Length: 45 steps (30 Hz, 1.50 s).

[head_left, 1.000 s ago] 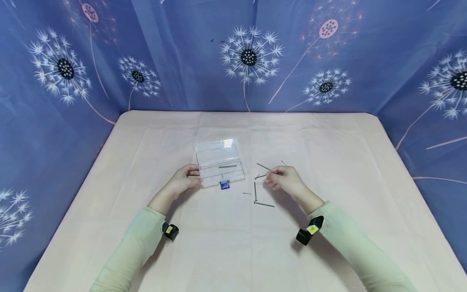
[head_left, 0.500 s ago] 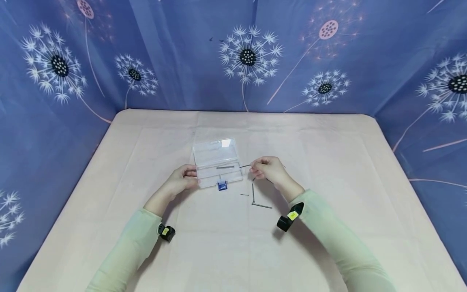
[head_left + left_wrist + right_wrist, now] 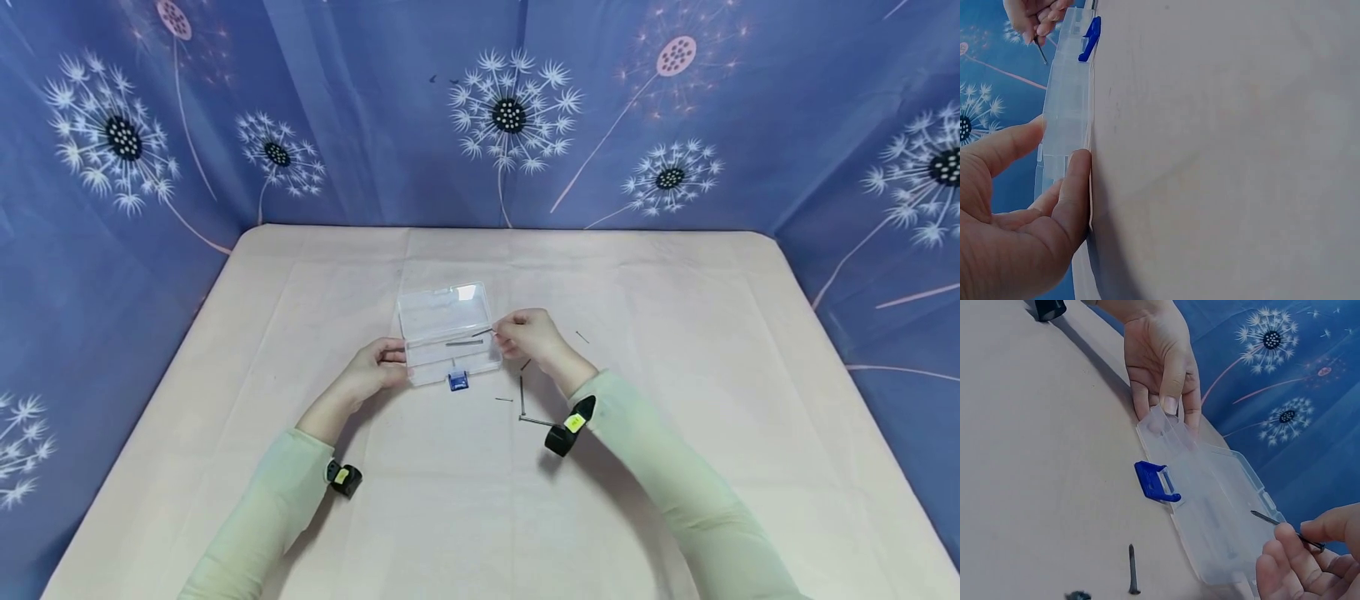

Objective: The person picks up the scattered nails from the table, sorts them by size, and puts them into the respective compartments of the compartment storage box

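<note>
A clear plastic box [image 3: 431,372] lies with its lid [image 3: 442,315] swung back and its blue latch [image 3: 458,381] at the front. One nail [image 3: 465,342] rests in the rear compartment. My left hand [image 3: 367,371] grips the box's left end, thumb on the near side and fingers behind, as the right wrist view also shows. At the opposite end, my right hand [image 3: 531,336] pinches another nail [image 3: 1265,517] between thumb and fingers. That nail's pointed tip reaches over the box near the hinge, and its head sticks out behind the fingertips.
Loose nails lie right of the box: one upright in the view [image 3: 522,396], one crosswise [image 3: 536,421] partly behind the wrist camera [image 3: 561,439], a small one [image 3: 503,399], and another small one [image 3: 582,337] farther right. A blue dandelion-print curtain [image 3: 360,125] surrounds the pale table [image 3: 420,517].
My right hand has moved left from the loose nails to the box's right end, bringing the pinched nail over it. The left hand keeps its grip on the box.
</note>
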### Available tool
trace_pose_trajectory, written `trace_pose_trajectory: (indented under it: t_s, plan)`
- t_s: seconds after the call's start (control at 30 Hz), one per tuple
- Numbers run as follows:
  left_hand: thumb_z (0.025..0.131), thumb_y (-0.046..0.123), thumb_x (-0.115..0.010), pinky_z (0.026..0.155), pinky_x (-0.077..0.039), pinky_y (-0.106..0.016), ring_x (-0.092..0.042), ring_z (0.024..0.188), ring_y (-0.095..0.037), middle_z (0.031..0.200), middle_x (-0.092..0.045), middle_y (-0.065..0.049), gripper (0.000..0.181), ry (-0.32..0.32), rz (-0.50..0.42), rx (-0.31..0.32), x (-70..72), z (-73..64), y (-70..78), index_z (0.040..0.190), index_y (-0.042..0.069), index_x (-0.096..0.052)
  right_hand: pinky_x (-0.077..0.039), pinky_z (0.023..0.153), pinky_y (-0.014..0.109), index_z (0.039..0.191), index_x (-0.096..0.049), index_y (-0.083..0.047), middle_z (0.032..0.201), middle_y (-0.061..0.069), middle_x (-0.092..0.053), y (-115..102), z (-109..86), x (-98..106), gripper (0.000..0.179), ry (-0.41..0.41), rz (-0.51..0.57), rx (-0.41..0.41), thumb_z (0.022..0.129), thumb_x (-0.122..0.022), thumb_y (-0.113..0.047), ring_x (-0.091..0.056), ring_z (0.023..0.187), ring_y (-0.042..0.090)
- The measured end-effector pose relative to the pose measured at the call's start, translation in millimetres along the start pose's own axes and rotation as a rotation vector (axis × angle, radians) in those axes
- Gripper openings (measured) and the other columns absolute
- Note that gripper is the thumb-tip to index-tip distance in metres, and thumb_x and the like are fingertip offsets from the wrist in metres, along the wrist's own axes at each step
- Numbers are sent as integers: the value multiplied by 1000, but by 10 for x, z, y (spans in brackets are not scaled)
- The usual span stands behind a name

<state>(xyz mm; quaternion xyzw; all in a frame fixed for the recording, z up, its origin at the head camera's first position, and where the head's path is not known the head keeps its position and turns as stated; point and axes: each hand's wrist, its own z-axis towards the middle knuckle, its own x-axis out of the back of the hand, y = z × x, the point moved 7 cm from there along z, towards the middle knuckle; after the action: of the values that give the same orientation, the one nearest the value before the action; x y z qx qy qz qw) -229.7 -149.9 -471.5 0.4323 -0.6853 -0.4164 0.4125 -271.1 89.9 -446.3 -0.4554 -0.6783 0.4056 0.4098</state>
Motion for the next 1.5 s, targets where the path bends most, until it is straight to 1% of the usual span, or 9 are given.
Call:
trace_pose_trajectory:
  t_s: [0.23, 0.37, 0.6, 0.73, 0.87, 1.1, 1.27, 1.4, 1.5]
  plan:
    - [81, -2, -58, 72, -49, -11, -56, 88, -6, 122, -50, -29, 60, -8, -9, -6, -20, -6, 2, 135, -13, -36, -59, 62, 23, 105, -63, 11, 73, 4, -67, -45, 46, -114, 23, -19, -42, 9, 91, -56, -6, -61, 61, 10]
    - [81, -1, -58, 72, -49, -11, -55, 87, -5, 123, -50, -29, 60, -13, -5, -3, -32, -3, -5, 136, -12, -35, -59, 62, 23, 104, -64, 11, 76, 9, -69, -52, 74, -170, 22, -23, -66, 5, 90, -56, -5, -61, 61, 11]
    - [81, -2, -59, 74, -50, -11, -56, 89, -6, 124, -49, -29, 60, -8, -13, 3, -36, 8, -10, 136, -12, -36, -53, 52, 19, 97, -66, 8, 76, 9, -70, -107, 109, -246, 19, -48, -149, 18, 89, -58, -8, -59, 57, 11]
    - [81, -3, -59, 73, -50, -11, -56, 89, -6, 123, -50, -28, 59, -2, -10, 3, -37, 10, 0, 136, -11, -36, -50, 49, 18, 93, -66, 6, 77, 9, -70, -135, 107, -259, 19, -55, -200, 25, 90, -59, -11, -56, 57, 11]
    - [81, -3, -59, 72, -49, -11, -55, 86, -4, 121, -50, -27, 59, 4, -8, 4, -37, 9, 8, 135, -11, -37, -51, 50, 19, 97, -65, 7, 79, 11, -71, -148, 95, -258, 21, -60, -218, 26, 91, -59, -13, -58, 58, 11]
    - [80, -4, -59, 71, -50, -12, -55, 85, -5, 120, -51, -26, 59, 5, -7, 6, -29, 15, -4, 135, -12, -37, -52, 52, 21, 104, -62, 6, 85, 16, -72, -150, 76, -251, 23, -75, -185, 32, 92, -57, -13, -62, 60, 12]
    - [80, -3, -59, 71, -49, -11, -54, 85, -4, 121, -51, -26, 60, 12, 2, 6, -9, 10, -7, 135, -11, -37, -52, 54, 22, 104, -63, 5, 86, 18, -71, -159, 38, -217, 22, -71, -201, 89, 92, -56, -13, -64, 62, 16]
    - [81, -2, -59, 70, -49, -12, -55, 87, -5, 122, -50, -27, 60, 11, 8, 8, -3, 10, -22, 136, -11, -37, -53, 54, 21, 102, -64, 5, 87, 17, -69, -175, -20, -150, 20, -36, -234, 156, 93, -57, -12, -63, 66, 21]
    - [82, -2, -59, 71, -49, -12, -55, 88, -6, 123, -49, -28, 60, 7, 5, 4, 1, 13, -38, 136, -11, -36, -51, 54, 18, 101, -64, 6, 86, 17, -68, -180, -77, -90, 19, -12, -232, 189, 92, -57, -10, -60, 64, 18]
